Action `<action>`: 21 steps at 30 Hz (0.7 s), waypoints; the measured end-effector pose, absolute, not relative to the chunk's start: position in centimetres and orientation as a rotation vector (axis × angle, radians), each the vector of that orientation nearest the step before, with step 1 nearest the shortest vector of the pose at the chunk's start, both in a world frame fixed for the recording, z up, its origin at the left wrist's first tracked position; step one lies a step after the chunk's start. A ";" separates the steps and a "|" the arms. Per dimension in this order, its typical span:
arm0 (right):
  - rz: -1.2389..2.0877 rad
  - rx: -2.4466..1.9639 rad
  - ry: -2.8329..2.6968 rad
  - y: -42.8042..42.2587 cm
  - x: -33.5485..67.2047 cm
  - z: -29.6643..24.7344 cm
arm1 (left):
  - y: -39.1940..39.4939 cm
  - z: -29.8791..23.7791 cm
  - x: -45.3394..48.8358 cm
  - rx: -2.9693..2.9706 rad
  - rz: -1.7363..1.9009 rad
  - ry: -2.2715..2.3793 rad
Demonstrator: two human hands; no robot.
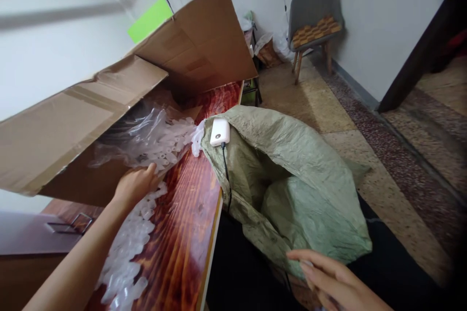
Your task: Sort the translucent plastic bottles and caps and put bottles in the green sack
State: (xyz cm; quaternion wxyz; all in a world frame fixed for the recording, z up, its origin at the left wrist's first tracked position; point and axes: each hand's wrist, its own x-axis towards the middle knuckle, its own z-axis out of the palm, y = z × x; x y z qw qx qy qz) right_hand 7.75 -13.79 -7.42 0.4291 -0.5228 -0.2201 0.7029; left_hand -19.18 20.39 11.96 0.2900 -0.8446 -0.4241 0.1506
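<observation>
My left hand (135,185) reaches to the mouth of a cardboard box (73,107) lying on its side. Its fingers are curled, their tips mostly hidden, beside small translucent plastic pieces (166,143) spilling from a clear plastic bag (149,124). What it grips, if anything, I cannot make out. More of these pieces trail along the tabletop under my left forearm. My right hand (330,277) is at the lower right, fingers extended and somewhat apart, by the near rim of a green woven sack (292,131). The sack gapes wide beside the table edge.
A white power bank (220,132) with a black cable (226,170) rests on the sack's rim. The glossy red-brown wooden table (186,194) runs along the left. Farther back, a grey chair (315,9) with a checked cushion stands against the wall.
</observation>
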 end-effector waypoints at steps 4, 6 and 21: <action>1.677 -1.259 -0.677 -13.1 7.8 -6.0 | 17.6 12.0 -17.6 -2.263 0.070 -1.138; 1.612 -1.280 -0.736 -12.6 7.9 -4.9 | 14.6 11.1 -16.0 -2.335 -0.084 -1.097; 0.745 -1.162 -1.743 -13.9 10.0 4.3 | -5.1 9.9 -8.0 -3.486 -0.323 -1.726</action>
